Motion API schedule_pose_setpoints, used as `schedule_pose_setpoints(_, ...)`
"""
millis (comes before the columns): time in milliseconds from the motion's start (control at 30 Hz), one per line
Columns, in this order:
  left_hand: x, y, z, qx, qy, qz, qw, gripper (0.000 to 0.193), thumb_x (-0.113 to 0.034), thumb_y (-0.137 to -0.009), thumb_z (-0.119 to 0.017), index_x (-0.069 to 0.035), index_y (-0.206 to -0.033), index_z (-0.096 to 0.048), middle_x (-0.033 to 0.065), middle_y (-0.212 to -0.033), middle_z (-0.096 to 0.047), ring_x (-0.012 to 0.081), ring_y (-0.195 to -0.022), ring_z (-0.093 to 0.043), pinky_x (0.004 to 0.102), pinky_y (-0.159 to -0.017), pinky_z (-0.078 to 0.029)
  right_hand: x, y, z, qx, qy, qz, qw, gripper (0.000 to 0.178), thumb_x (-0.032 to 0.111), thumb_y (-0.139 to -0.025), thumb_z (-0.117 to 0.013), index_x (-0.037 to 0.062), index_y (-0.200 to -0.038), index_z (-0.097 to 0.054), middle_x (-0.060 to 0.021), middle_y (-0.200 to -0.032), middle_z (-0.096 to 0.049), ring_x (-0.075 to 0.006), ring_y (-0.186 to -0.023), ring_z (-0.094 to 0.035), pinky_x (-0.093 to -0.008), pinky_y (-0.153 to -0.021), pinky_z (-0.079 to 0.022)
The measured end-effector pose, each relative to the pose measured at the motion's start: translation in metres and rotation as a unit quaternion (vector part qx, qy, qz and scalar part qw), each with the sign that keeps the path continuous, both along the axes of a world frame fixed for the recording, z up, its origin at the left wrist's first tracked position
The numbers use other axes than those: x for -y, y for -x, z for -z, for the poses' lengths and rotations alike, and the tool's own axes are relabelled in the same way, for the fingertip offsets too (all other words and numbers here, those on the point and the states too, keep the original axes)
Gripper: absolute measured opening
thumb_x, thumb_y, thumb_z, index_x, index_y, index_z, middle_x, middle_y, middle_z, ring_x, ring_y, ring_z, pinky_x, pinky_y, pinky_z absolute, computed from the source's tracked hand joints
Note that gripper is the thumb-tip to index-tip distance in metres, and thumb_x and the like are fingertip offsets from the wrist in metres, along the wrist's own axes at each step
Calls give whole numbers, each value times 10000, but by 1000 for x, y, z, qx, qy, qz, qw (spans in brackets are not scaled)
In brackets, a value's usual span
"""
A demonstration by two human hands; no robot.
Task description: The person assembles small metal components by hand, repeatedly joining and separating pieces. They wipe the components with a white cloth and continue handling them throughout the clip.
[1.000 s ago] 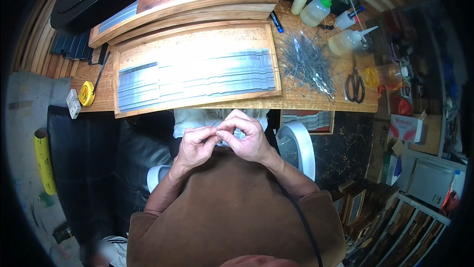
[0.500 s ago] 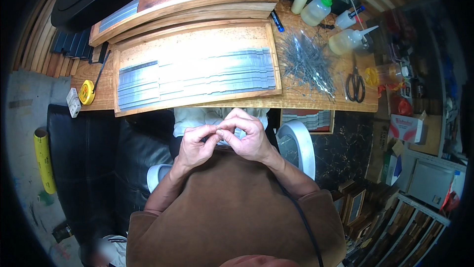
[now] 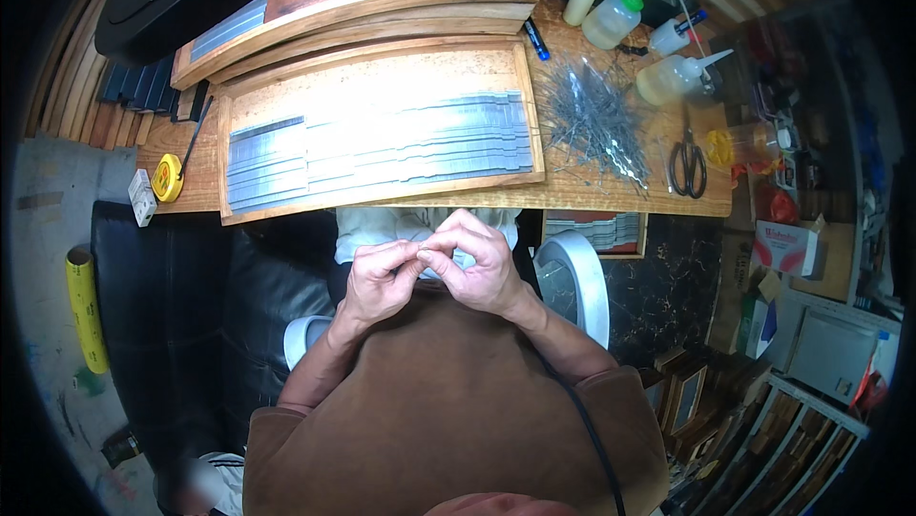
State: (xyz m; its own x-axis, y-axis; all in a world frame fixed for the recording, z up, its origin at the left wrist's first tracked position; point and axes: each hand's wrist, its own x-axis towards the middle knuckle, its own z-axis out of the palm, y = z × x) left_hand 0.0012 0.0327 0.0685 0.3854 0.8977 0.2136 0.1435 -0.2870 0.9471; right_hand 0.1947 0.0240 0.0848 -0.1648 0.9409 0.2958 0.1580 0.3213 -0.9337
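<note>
Hardly anything has shifted since a moment ago: both hands stay bunched together over the lap, just below the near edge of the wooden workbench (image 3: 611,196), with only the fingers working slightly.

From the head camera, the left hand (image 3: 377,277) is curled, its thumb and forefinger pinched against those of the right hand (image 3: 477,268), which is also curled narrow. Whatever small thing sits between the fingertips is too tiny to make out, so I cannot tell what they grip. Both hands hover above a brown garment (image 3: 448,392) and in front of a pale cloth (image 3: 382,227) on the lap.

On the bench just beyond them lies a shallow wooden tray (image 3: 377,77) lined with rows of thin grey metal strips (image 3: 382,148). Right of it is a loose heap of thin silvery wire pieces (image 3: 596,120), then black-handled scissors (image 3: 687,163). Translucent squeeze bottles (image 3: 673,77) stand at the far right corner. A yellow tape measure (image 3: 168,178) rests at the left end. A round white-rimmed bucket (image 3: 577,282) stands just right of the hands, on the floor.
</note>
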Motion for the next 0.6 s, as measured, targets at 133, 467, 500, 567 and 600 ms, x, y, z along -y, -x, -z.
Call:
schedule_pose_setpoints(133, 1, 0, -2, -31, -28, -7, 999, 130, 56, -909, -755, 41, -1038, -755, 147, -804, -726, 241, -650, -695, 307, -603, -522, -1, -2, 5, -8, -17, -2, 1000, 136, 90, -909, -831, 8, -992, -761, -91, -884, -685, -187, -771, -664, -300, -682, -530)
schedule_pose_setpoints(467, 3, 3, 5, -17, -59, -36, 997, 196, 71, -904, -742, 31, -1095, -757, 148, -804, -715, 265, -650, -688, 330, -611, -531, -11, 0, -7, 4, 17, -43, 999, 145, -23, -852, -832, 3, -965, -743, -88, -902, -691, -194, -796, -672, -300, -710, -544)
schedule_pose_setpoints(500, 4, 4, 5, -22, -56, -35, 998, 196, 71, -906, -741, 30, -1097, -757, 150, -810, -717, 265, -657, -692, 328, -615, -533, -12, 0, -8, 13, 9, -47, 999, 142, -30, -849, -831, 3, -955, -742, -88, -903, -691, -195, -801, -672, -301, -709, -544)
schedule_pose_setpoints(567, 4, 5, 7, -19, -59, -37, 997, 196, 70, -907, -739, 29, -1098, -757, 151, -814, -716, 265, -661, -694, 328, -616, -533, -13, 1, -9, 15, 17, -54, 998, 140, -32, -846, -830, 3, -950, -743, -88, -902, -690, -194, -809, -672, -301, -705, -541)
schedule_pose_setpoints(600, 4, 5, 7, -16, -61, -37, 997, 195, 70, -908, -738, 28, -1098, -756, 151, -816, -716, 265, -664, -695, 328, -616, -533, -14, 1, -9, 17, 21, -57, 998, 138, -33, -845, -830, 3, -947, -744, -88, -902, -689, -193, -813, -672, -301, -703, -540)
